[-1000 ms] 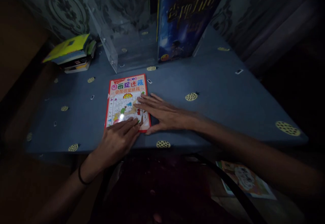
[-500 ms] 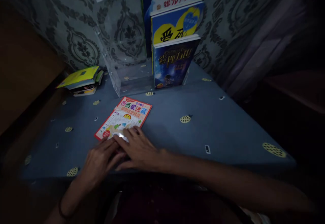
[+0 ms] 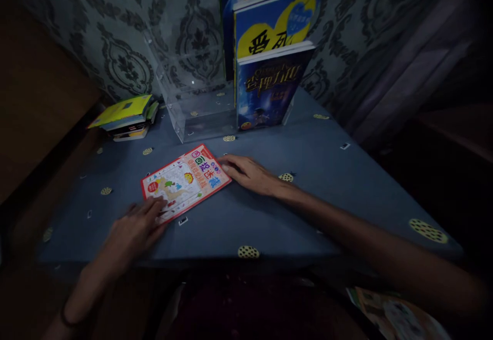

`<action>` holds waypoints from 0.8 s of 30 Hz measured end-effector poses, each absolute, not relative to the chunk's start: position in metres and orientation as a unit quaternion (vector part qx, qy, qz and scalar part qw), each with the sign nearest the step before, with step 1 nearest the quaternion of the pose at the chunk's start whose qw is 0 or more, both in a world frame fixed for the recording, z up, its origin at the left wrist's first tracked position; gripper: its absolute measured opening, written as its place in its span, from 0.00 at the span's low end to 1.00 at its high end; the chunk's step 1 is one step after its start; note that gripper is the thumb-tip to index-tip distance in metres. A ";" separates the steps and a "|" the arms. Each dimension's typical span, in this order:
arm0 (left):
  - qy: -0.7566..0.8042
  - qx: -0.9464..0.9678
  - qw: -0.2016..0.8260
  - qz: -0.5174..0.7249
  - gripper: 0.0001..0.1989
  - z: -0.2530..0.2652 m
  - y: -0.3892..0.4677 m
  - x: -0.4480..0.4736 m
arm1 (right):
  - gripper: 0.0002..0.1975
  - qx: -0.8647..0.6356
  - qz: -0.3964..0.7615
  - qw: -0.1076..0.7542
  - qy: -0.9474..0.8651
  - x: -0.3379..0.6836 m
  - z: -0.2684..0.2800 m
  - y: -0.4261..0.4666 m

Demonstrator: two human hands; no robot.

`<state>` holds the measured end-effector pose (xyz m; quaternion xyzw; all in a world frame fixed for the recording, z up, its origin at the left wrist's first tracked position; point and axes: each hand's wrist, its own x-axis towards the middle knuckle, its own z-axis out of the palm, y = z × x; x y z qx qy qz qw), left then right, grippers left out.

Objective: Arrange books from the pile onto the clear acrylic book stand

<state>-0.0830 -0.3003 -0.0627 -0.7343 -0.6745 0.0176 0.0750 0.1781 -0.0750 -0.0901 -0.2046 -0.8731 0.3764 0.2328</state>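
A thin picture book (image 3: 179, 181) with a red border, a pale drawing and Chinese lettering lies at an angle on the table. My left hand (image 3: 133, 229) holds its near left corner, fingertips over the cover and thumb by the near edge. At the far right edge, my right hand (image 3: 248, 174) has its thumb and fingers closed on the book's border. The undersides of both grips are hidden.
A clear acrylic rack (image 3: 208, 127) stands at the back, holding a dark blue book (image 3: 269, 91) and a blue-and-yellow book (image 3: 250, 24) upright. A stack of books (image 3: 127, 114) lies back left. Patterned blue cloth (image 3: 308, 216) covers the table.
My hands were together at the book's near edge and have moved apart, the right one to the far right edge. The book has turned clockwise on the table.
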 end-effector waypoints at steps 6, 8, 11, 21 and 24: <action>-0.634 -0.773 0.019 -0.005 0.21 -0.049 -0.269 -0.061 | 0.15 -0.206 0.493 0.279 -0.798 0.182 -0.100 -0.083; -0.619 -0.783 0.029 -0.046 0.22 -0.056 -0.251 -0.029 | 0.15 -0.212 0.480 0.292 -0.799 0.183 -0.101 -0.085; -0.614 -0.786 0.055 -0.052 0.20 -0.067 -0.228 0.009 | 0.16 -0.199 0.450 0.308 -0.814 0.186 -0.102 -0.087; -0.562 -0.802 0.190 -0.075 0.12 -0.082 -0.219 0.015 | 0.17 -0.150 0.422 0.279 -0.849 0.190 -0.105 -0.088; -0.560 -0.801 0.193 -0.081 0.13 -0.080 -0.218 0.016 | 0.17 -0.150 0.427 0.274 -0.848 0.191 -0.102 -0.088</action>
